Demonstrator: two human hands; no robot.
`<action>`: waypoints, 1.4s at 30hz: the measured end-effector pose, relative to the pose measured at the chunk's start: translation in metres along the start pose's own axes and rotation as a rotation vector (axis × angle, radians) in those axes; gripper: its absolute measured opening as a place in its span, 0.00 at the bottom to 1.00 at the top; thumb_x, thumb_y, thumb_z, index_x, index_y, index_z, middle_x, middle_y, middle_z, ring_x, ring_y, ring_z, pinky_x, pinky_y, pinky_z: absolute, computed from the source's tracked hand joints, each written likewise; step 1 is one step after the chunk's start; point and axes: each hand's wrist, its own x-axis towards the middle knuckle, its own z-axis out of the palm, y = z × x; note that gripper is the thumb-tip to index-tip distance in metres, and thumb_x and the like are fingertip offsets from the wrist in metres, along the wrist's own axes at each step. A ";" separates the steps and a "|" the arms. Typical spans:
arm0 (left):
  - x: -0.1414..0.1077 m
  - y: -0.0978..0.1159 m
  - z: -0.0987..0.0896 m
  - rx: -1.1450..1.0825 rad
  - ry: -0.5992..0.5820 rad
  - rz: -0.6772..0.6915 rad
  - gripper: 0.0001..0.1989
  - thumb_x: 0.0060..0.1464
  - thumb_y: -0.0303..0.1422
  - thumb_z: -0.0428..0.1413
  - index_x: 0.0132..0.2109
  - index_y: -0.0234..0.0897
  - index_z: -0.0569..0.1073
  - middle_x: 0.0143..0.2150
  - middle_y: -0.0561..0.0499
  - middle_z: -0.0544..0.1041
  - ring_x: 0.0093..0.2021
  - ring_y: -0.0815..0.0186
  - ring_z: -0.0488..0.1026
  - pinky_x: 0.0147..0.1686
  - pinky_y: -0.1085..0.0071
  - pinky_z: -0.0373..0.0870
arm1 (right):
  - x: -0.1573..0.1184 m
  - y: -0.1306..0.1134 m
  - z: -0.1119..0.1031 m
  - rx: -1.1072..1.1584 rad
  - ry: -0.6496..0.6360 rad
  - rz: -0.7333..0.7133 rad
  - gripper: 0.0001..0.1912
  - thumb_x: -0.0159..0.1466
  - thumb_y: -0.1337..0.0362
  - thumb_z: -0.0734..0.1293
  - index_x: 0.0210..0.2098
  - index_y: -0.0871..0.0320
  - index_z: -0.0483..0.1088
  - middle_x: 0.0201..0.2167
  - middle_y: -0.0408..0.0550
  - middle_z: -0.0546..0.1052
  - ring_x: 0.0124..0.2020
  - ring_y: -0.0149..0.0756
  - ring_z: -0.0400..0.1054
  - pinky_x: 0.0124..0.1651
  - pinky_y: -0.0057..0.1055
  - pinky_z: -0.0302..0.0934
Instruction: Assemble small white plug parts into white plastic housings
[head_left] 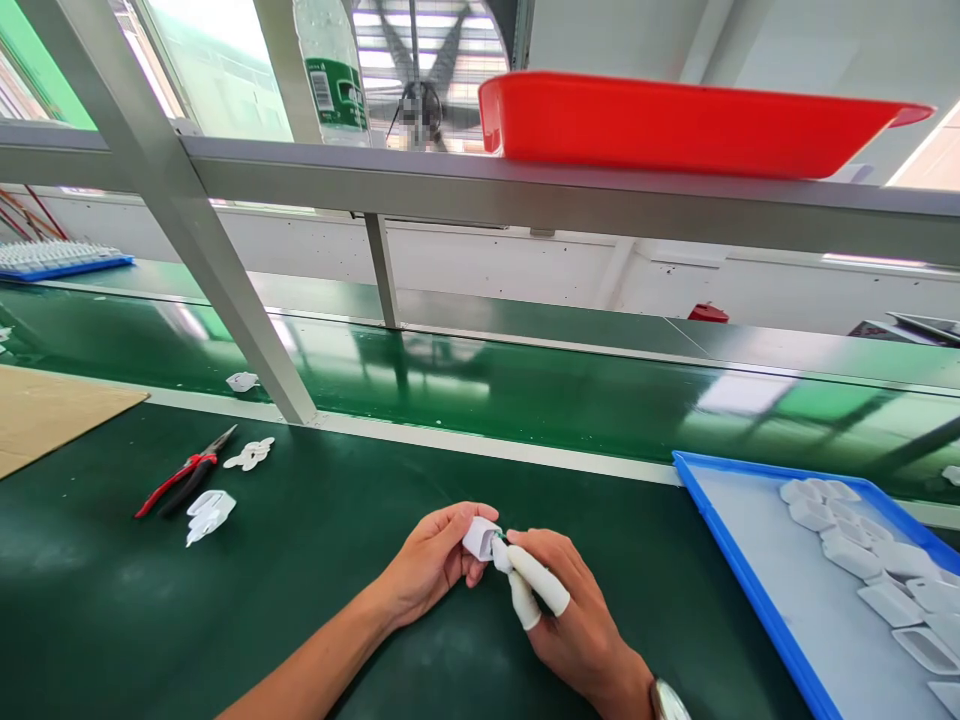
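At the left of the tabletop (322,560), loose white pieces (210,515) lie just beside the pliers (201,460), with a flat white cluster (251,454) near the tips; whether these are worked on or untouched, I cannot tell. In the middle, the shell (474,538) is between the two hands, raised over the tabletop, with a small piece (500,553) at its open side. It looks to be mid-handling, neither set down nor put with the others. At the right, the tray (780,590) already bears many white parts (847,552), so a good share seems to be done, though their finish and the count left cannot be judged. As for the grip, the left hand (431,565) has a narrow one, thumb and fingers closed about the shell and turning its opening towards the other hand. The right hand (585,625) also grips narrowly: two fingertips in pale covers (538,580) pinch the small piece against the shell. Whether the two pieces are joined or only touching is too small to tell.
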 end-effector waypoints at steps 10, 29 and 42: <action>0.000 0.001 0.002 0.050 0.000 0.023 0.22 0.56 0.46 0.65 0.45 0.29 0.79 0.26 0.51 0.74 0.23 0.71 0.69 0.23 0.75 0.67 | -0.002 0.004 0.001 -0.086 -0.038 -0.017 0.35 0.65 0.77 0.64 0.69 0.53 0.56 0.50 0.55 0.77 0.48 0.45 0.74 0.51 0.47 0.73; -0.002 0.004 0.006 0.123 0.013 0.014 0.23 0.55 0.49 0.64 0.43 0.30 0.78 0.21 0.54 0.71 0.20 0.72 0.65 0.22 0.75 0.63 | -0.002 0.000 0.003 -0.154 0.004 -0.053 0.36 0.64 0.80 0.65 0.70 0.59 0.56 0.50 0.58 0.76 0.50 0.46 0.72 0.53 0.49 0.72; -0.002 0.002 0.008 0.121 0.016 0.018 0.23 0.56 0.49 0.64 0.43 0.29 0.78 0.23 0.54 0.72 0.21 0.72 0.67 0.21 0.76 0.65 | -0.004 0.004 0.006 -0.066 -0.003 -0.038 0.34 0.64 0.82 0.65 0.67 0.60 0.60 0.49 0.57 0.75 0.50 0.44 0.69 0.52 0.47 0.70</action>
